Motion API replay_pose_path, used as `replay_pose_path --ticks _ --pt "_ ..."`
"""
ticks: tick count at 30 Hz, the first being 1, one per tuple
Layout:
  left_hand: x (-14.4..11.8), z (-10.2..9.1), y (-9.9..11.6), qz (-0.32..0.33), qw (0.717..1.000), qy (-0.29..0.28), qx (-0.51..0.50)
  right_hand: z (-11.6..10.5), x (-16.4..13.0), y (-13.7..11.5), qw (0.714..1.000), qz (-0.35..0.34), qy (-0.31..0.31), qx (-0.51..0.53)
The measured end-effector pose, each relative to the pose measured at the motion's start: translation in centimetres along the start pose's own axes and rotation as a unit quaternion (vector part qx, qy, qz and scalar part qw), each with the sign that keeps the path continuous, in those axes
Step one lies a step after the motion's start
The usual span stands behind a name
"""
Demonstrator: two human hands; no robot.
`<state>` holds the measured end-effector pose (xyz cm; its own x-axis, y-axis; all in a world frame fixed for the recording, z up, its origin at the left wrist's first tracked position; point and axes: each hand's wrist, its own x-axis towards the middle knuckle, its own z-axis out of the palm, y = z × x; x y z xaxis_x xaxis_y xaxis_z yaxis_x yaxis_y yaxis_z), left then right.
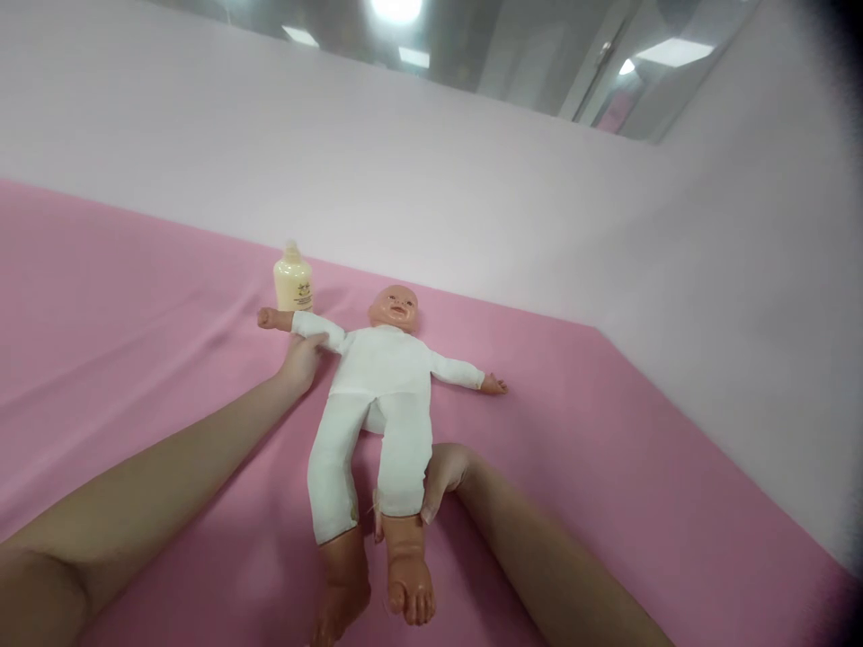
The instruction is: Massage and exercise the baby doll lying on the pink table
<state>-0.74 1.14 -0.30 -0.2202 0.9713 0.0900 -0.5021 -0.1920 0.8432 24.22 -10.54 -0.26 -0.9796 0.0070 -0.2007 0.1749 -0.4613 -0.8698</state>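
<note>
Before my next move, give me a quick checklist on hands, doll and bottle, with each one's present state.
1. Left hand gripping the doll's arm: ok.
2. Right hand around one leg: ok; fingers show on its far side.
3. Other leg held: not ok; no hand on it.
4. Doll face up: ok.
5. Bottle upright: ok.
6. Bottle apart from the arm: cannot tell; they overlap in view.

Forearms (202, 445) outstretched; left fingers (315, 341) curled farther out, right fingers (433, 499) nearer.
</note>
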Motion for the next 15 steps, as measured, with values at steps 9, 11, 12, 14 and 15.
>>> replay_pose_path --ticks 9,11,12,14,15 --pt "-0.1 0.5 0.5 -0.020 0.998 0.021 -0.048 0.7 -0.1 -1.2 0.999 0.013 -0.051 -0.003" --pt "-0.1 0.4 0.4 -0.021 0.999 0.019 -0.044 0.7 0.0 -1.4 0.999 0.016 -0.047 -0.008" --pt "0.0 0.4 0.4 -0.022 0.999 0.015 -0.040 0.7 0.1 -1.4 0.999 0.019 -0.040 -0.009" --pt "0.1 0.3 0.3 -0.021 0.999 0.006 -0.031 0.6 0.2 -1.4 0.999 0.025 -0.036 -0.012" --pt "0.1 0.2 0.2 -0.017 0.999 0.003 -0.029 0.5 0.2 -1.2 0.998 0.028 -0.045 -0.015"
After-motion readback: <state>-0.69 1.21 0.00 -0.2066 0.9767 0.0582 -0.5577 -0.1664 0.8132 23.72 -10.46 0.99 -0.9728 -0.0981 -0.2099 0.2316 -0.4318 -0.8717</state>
